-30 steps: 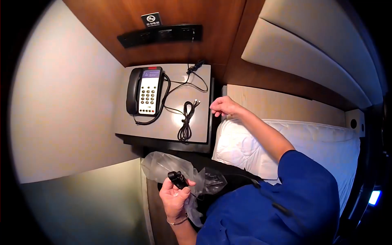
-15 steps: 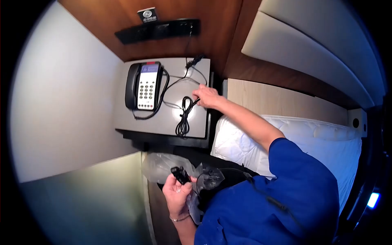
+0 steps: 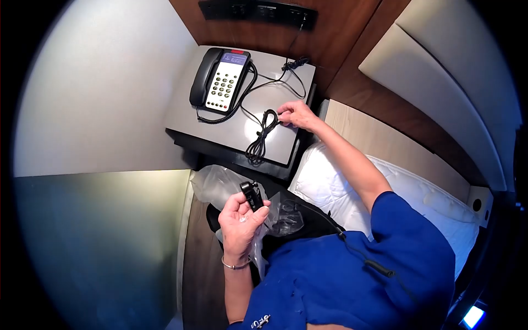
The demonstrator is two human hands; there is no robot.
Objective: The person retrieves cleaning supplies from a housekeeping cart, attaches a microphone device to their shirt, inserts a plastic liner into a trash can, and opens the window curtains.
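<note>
Tabletop (image 3: 231, 133): right hand (image 3: 300, 114) now pinches cable (image 3: 264, 133).

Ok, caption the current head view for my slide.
Right hand touching a bundled black cable on a grey tabletop; left hand holding a small black device.

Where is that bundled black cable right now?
In the head view, the bundled black cable lies on the nightstand, below and right of the telephone, its upper end at the person's right hand.
</note>
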